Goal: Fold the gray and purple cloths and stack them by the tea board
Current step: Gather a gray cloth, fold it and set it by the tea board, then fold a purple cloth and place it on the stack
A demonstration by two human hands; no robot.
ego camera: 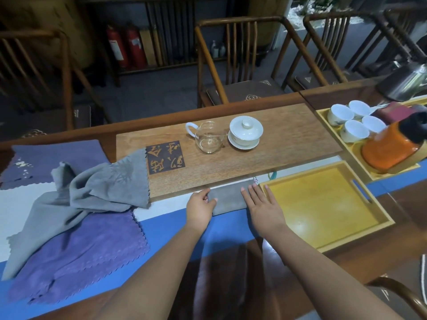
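A folded gray cloth (228,197) lies against the front edge of the wooden tea board (277,155). My left hand (200,205) curls around its left end, fingers on the fabric. My right hand (263,204) rests flat with spread fingers on its right end. To the left, a crumpled gray cloth (92,192) drapes over the board's left corner and over several unfolded purple cloths (87,250). Another purple cloth (53,160), folded and with white embroidery, lies flat at the far left.
A glass pitcher (209,137) and a white lidded cup (245,132) stand on the board. An empty yellow tray (323,204) sits right of my hands. Behind it another tray holds white cups (353,121) and an orange canister (392,146). A metal kettle (406,82) stands at far right.
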